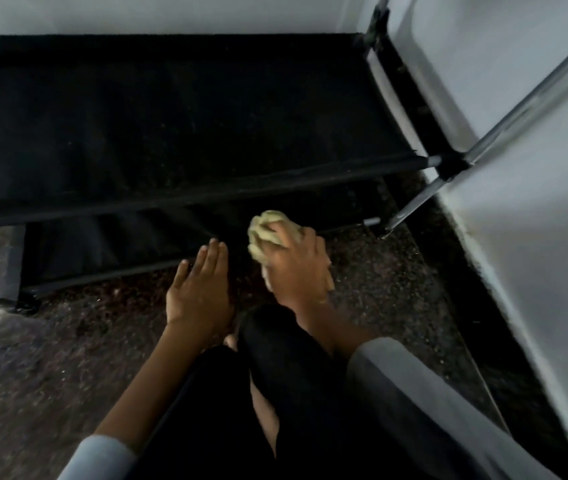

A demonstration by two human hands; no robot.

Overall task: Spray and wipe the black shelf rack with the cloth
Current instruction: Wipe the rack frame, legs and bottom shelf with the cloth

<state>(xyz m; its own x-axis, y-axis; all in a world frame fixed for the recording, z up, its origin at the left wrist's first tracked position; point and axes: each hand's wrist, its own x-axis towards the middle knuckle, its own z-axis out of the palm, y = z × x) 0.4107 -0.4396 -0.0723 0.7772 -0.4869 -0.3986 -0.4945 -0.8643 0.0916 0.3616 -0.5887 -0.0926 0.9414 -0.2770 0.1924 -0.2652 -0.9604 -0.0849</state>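
The black shelf rack [171, 126] fills the upper half of the head view, with a wide fabric tier on top and a lower tier [109, 244] beneath it near the floor. My right hand [298, 268] grips a bunched pale yellow-green cloth [268, 233] just in front of the lower tier's front edge. My left hand [199, 289] is held flat with straight fingers, to the left of the cloth, its fingertips at the lower tier's front bar. No spray bottle is in view.
A grey metal pole [504, 133] and black corner joint [452, 166] form the rack's right end. White wall panels [535, 237] stand at the right and behind. The floor [50, 368] is dark speckled stone. My knees in black trousers [275, 368] are at the bottom.
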